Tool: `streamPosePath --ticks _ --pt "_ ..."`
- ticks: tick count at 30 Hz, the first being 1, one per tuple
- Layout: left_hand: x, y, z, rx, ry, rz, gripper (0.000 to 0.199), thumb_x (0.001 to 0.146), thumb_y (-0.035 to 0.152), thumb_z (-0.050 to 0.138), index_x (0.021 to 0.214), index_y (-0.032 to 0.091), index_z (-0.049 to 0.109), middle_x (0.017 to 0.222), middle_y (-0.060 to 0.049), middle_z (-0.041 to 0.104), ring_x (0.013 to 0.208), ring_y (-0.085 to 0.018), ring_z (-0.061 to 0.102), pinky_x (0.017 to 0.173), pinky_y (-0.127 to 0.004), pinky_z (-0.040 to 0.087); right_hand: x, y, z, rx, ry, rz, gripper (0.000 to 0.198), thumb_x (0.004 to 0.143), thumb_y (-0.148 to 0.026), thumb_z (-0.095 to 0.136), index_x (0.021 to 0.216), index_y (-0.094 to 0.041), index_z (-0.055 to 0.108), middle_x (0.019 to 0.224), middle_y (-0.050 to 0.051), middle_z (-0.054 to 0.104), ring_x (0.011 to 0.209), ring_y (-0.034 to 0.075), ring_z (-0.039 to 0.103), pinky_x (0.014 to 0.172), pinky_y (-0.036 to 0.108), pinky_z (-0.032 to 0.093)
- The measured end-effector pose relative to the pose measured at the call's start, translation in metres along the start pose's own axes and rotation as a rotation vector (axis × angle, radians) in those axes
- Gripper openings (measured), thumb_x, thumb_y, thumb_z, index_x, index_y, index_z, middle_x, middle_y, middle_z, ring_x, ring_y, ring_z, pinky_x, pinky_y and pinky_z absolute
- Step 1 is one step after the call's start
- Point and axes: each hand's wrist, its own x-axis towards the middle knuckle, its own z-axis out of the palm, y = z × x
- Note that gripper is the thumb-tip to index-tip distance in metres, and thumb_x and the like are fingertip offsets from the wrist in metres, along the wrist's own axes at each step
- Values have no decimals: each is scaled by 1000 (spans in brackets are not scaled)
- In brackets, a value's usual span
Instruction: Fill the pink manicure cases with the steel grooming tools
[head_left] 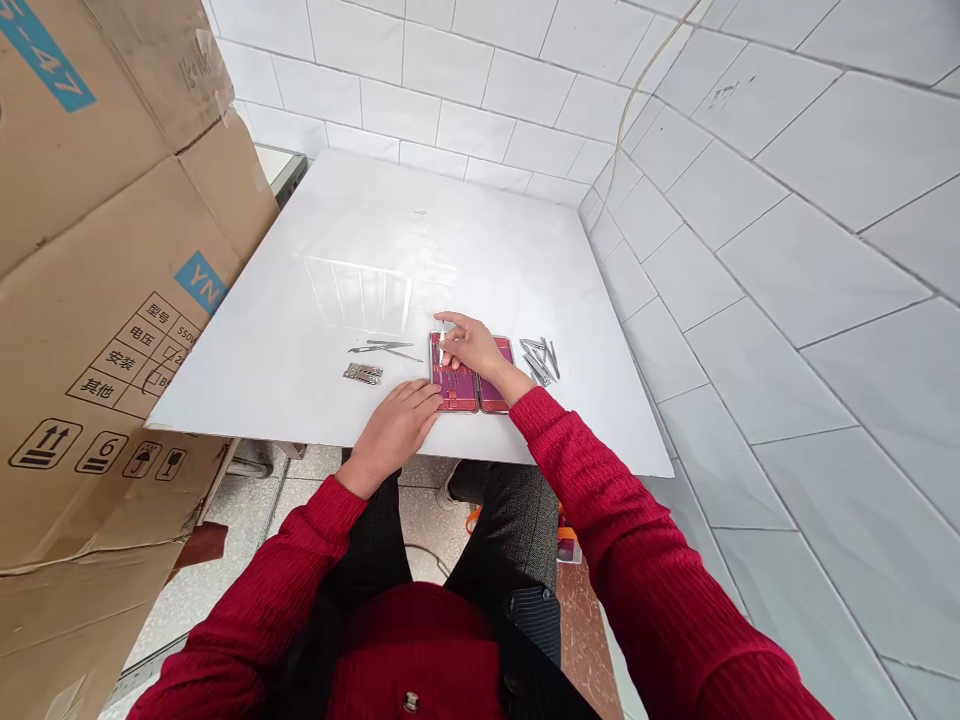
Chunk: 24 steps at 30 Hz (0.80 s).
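A manicure case (458, 405) with a dark red lining lies unfolded on the white table, several slim tools in its left half. My right hand (474, 350) is over the case, thumb and fingers pinched on a slim metal manicure tool (442, 342) held roughly upright; its exact kind is too small to tell. My left hand (401, 420) lies flat with its fingers stretched out, fingertips touching the case's lower left edge. Left of the case are nail clippers (364, 373) and several thin metal tools (386, 347). To its right sits a group of small metal tools (538, 360).
The white table (495, 260) meets tiled walls at the back and right. A large cardboard box (112, 300) stands close along its left side. A thin cable (621, 130) hangs down the wall at the back right corner.
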Motion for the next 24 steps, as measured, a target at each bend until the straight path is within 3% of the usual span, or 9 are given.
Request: streamPosePath --ticks 6,18,24 --pt "1 0 0 -1 8 0 29 104 26 48 124 18 67 134 -11 68 129 -27 59 111 -51 49 2 0 -3 -13 76 -43 54 82 -12 65 135 -17 56 63 -9 62 50 10 61 46 18 48" --pt "2 2 -3 3 5 -8 30 105 29 47 125 18 68 134 -11 68 130 -27 59 113 -50 48 8 12 -4 -56 55 -38 49 82 -10 63 131 -14 65 61 -5 65 51 11 60 50 21 49" --pt "3 3 -4 -4 -1 -8 31 105 29 47 125 18 68 134 -11 68 129 -27 59 112 -50 49 8 26 -3 -218 126 -120 40 90 -16 55 126 -17 71 72 -3 69 58 12 61 68 27 55"
